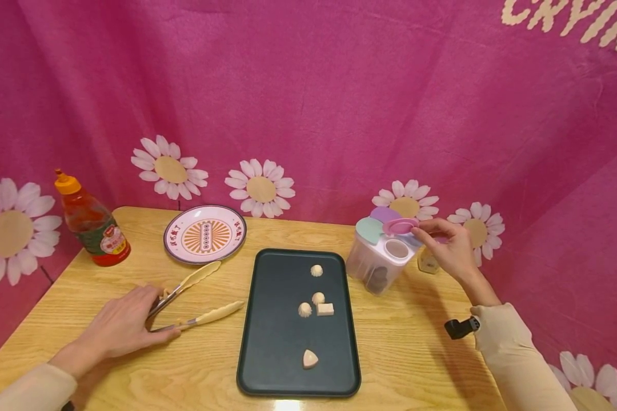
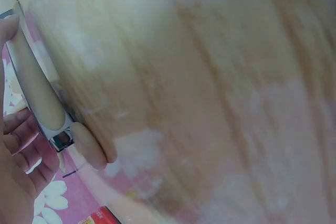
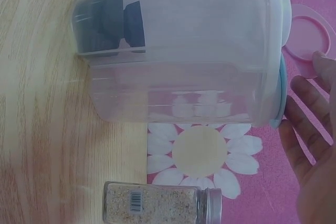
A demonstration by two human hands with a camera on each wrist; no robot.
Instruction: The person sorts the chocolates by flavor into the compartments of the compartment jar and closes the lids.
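Observation:
On the left side of the wooden table, my left hand [image 1: 123, 324] holds a pair of tongs [image 1: 213, 314], thumb on one arm and fingers on the other. The tongs' beige tips are spread apart. At the right, my right hand [image 1: 449, 249] pinches the edge of a pink flap lid [image 1: 402, 226] on a clear storage container [image 1: 359, 264]. This lid stands raised, and a round opening shows in the white top. Mint and purple lids lie beside it. Something dark sits in the container's lower part. The right wrist view shows the pink lid [image 3: 307, 38] between thumb and fingers.
A dark tray [image 1: 272, 342] in the middle carries several small pale pieces [image 1: 325, 309]. Behind the tongs lies a patterned plate [image 1: 229, 231]. A red sauce bottle [image 1: 100, 234] stands far left. One seasoning jar [image 3: 157, 203] is beside the container. A pink curtain [image 1: 308, 114] hangs behind.

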